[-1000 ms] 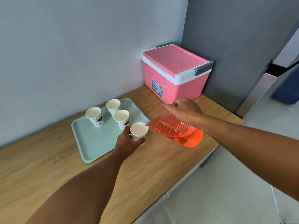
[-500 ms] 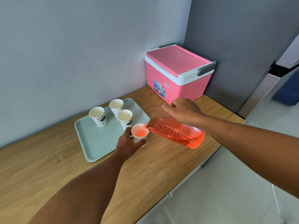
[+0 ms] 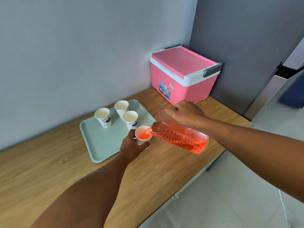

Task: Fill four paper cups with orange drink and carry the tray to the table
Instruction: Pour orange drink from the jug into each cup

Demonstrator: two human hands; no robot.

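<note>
From my head camera, my left hand (image 3: 131, 146) is wrapped around a white paper cup (image 3: 143, 135) at the near right corner of the pale green plastic tray (image 3: 98, 145), and the cup is partly filled with orange drink (image 3: 144, 137). My right hand (image 3: 184, 113) grips the rim end of a clear ribbed plastic measuring jug (image 3: 181, 136), tipped on its side so its spout touches the cup's rim and orange liquid runs in; much of the jug is full. Three more white paper cups with dark printed logos stand upright on the tray: one toward its left (image 3: 103, 117), one at the far edge (image 3: 121, 106), one just beside the cup I hold (image 3: 130, 120), and I see no orange in them. The tray lies flat on a wood-grain bench (image 3: 49, 170), with bare wood along the near edge. A pink hard-shell cooler box (image 3: 182, 74) with a white band and grey latch sits closed in the far right corner, against the grey wall.
</note>
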